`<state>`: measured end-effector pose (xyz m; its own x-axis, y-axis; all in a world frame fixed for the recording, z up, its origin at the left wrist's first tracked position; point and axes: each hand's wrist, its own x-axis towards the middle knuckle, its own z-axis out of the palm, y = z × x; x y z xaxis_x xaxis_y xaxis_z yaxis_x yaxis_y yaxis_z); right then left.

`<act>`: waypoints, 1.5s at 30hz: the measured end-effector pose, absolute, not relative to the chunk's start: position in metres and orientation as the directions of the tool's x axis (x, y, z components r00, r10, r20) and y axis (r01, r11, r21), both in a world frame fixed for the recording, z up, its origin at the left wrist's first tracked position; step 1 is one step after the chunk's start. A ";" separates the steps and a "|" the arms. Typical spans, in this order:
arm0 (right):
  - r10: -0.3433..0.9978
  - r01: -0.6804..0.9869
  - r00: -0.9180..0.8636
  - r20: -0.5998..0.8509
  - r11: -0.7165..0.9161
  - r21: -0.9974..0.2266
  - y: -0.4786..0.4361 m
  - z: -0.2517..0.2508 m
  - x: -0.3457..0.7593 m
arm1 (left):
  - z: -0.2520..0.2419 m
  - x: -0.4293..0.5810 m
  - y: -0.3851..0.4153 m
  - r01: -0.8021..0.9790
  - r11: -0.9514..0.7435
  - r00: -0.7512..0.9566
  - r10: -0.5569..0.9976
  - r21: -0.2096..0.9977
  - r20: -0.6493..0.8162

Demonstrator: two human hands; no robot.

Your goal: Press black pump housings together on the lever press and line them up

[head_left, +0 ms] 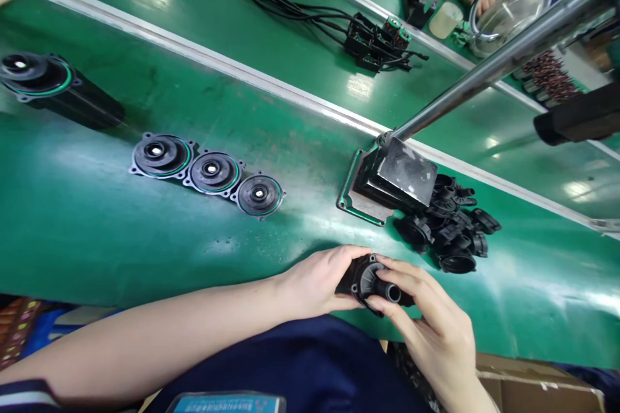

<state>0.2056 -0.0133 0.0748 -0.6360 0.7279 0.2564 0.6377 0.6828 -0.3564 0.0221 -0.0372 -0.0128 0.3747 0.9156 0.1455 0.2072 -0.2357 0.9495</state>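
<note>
Black spouted unit [369, 281], one, tight between two hands [314, 281] [436, 310]; four ringed housings [220, 177] at left.

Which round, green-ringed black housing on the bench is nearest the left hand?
Black housing at the row's right end; others sit farther from the left hand.

I hold a black housing [369, 279] between my left hand [317, 279] and right hand [438, 319]; three green-ringed units [213, 171] sit leftward in a row

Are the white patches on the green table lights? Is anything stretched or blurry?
Head view: the green table has whitish glare, probably lamps; head view: the leftmost black housing looks stretched, likely lens distortion; head view: left hand and right hand look fairly sharp.
</note>
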 end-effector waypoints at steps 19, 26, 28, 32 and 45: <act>0.716 0.597 -0.653 0.247 0.687 -0.415 -0.010 0.072 0.210 | -0.013 0.023 -0.035 0.186 -0.234 0.387 0.910 0.954 0.147; 0.709 0.595 -0.650 0.274 0.698 -0.397 -0.012 0.065 0.211 | -0.016 0.024 -0.036 0.185 -0.247 0.394 0.905 0.951 0.158; 0.711 0.593 -0.647 0.276 0.697 -0.403 -0.012 0.064 0.210 | -0.017 0.024 -0.036 0.181 -0.271 0.387 0.903 0.945 0.185; 0.739 0.611 -0.621 0.262 0.665 -0.430 -0.012 0.065 0.209 | -0.018 0.024 -0.036 0.197 -0.351 0.369 0.892 0.915 0.262; 0.792 0.573 -0.497 0.356 0.607 -0.551 0.023 0.137 0.238 | 0.040 0.010 -0.013 0.339 -0.576 0.350 0.811 0.744 0.469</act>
